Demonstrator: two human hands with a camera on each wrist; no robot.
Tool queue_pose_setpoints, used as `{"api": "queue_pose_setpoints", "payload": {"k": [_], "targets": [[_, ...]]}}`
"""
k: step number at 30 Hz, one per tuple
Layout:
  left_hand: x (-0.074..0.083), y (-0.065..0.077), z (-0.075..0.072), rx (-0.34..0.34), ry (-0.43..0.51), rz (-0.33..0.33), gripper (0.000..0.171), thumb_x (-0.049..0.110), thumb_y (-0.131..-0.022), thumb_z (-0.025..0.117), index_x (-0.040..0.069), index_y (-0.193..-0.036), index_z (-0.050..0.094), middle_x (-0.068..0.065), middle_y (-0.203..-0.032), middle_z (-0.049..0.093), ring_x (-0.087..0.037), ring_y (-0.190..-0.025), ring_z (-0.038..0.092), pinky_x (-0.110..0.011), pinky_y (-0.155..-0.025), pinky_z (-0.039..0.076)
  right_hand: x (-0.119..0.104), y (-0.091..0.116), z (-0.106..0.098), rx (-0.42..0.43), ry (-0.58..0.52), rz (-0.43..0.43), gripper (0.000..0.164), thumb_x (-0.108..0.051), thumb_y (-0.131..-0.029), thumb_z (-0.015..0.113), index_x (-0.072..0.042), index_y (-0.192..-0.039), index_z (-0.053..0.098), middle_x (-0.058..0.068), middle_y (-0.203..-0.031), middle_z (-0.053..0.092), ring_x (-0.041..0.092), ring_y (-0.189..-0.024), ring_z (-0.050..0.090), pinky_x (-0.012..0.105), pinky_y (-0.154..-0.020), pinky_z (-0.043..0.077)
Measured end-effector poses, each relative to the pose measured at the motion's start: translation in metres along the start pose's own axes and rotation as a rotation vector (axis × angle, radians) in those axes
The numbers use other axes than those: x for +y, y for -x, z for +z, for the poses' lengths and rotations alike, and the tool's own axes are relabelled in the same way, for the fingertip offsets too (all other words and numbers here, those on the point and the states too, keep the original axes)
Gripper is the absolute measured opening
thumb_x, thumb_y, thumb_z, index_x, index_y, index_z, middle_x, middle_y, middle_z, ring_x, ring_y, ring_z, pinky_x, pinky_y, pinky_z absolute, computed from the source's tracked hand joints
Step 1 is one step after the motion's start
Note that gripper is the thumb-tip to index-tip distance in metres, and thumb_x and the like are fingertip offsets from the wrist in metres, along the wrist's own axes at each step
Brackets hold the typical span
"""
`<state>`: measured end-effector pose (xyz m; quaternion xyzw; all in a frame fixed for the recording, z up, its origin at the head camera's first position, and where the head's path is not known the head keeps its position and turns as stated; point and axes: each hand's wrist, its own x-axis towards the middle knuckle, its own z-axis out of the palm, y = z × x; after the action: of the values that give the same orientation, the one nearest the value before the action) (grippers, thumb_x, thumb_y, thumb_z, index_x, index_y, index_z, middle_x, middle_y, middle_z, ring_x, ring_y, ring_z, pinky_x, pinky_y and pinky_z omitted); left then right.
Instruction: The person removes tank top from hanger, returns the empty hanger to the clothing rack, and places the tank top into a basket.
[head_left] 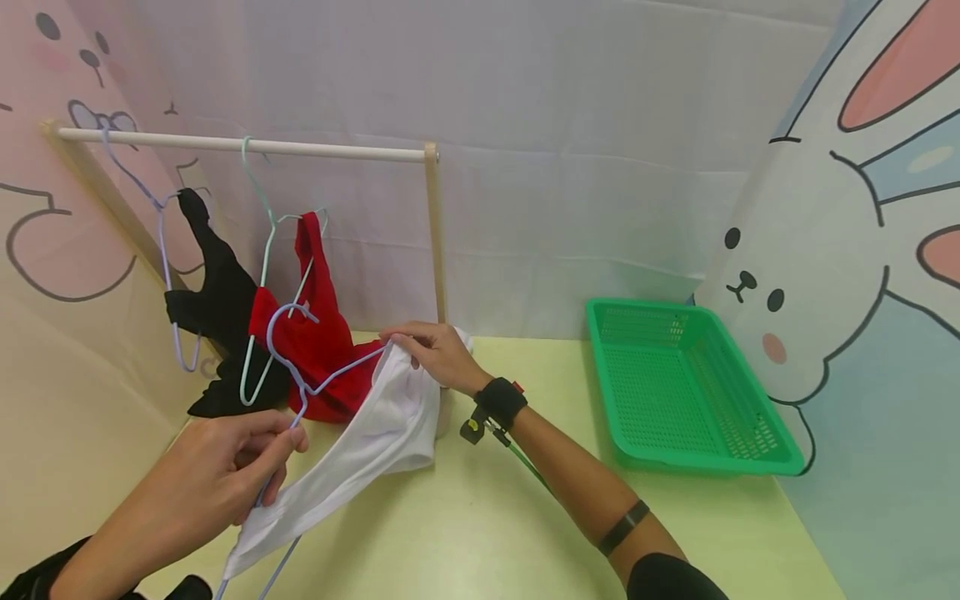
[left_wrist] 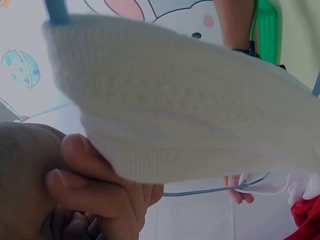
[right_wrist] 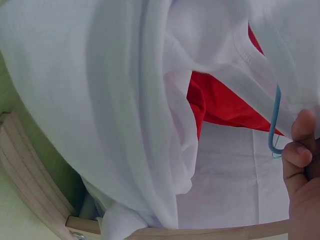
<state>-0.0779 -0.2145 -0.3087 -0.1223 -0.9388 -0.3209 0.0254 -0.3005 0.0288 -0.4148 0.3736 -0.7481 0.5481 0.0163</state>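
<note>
My left hand (head_left: 217, 471) grips a pale purple hanger (head_left: 303, 392) just below its hook. A white sleeveless garment (head_left: 390, 417) is draped along the hanger, one end of it over the near arm. In the left wrist view its ribbed edge (left_wrist: 175, 100) spreads close above the left fingers. My right hand (head_left: 438, 358) pinches the white cloth at the far end of the hanger, thumb against fingers. The right wrist view shows that hand at the blue-looking hanger tip (right_wrist: 274, 135), with the cloth hanging in folds beside it.
A wood-framed rack with a white rail (head_left: 337, 150) stands at the back left. From it hang a black garment (head_left: 225, 275) and a red garment (head_left: 322, 333) on hangers, the red one right behind the white cloth. A green basket (head_left: 618, 442) sits on the right of the table.
</note>
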Motion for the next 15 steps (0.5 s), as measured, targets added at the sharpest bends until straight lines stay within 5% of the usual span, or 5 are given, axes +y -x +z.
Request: {"api": "queue_pose_setpoints", "payload": {"k": [9, 15], "targets": [[-0.0024, 0.0015, -0.0002, 0.006, 0.006, 0.03, 0.011, 0.023, -0.109, 0.066, 0.022, -0.098, 0.068, 0.014, -0.059, 0.053, -0.007, -0.045, 0.051, -0.028, -0.043, 0.043, 0.0018, -0.0009, 0.0025, 0.022, -0.026, 0.015, 0.026, -0.012, -0.109, 0.064, -0.004, -0.13, 0.076, 0.011, -0.117, 0.076, 0.019, -0.068, 0.059, 0.023, -0.062, 0.046], [-0.0032, 0.0032, 0.0003, 0.007, 0.008, 0.03, 0.011, 0.023, -0.109, 0.066, 0.022, -0.098, 0.067, 0.014, -0.059, 0.053, -0.006, -0.047, 0.052, -0.028, -0.043, 0.043, 0.0042, -0.0001, 0.0033, 0.029, -0.055, 0.023, 0.026, -0.011, -0.109, 0.063, -0.001, -0.129, 0.076, 0.015, -0.122, 0.076, 0.02, -0.069, 0.059, 0.034, -0.065, 0.053]]}}
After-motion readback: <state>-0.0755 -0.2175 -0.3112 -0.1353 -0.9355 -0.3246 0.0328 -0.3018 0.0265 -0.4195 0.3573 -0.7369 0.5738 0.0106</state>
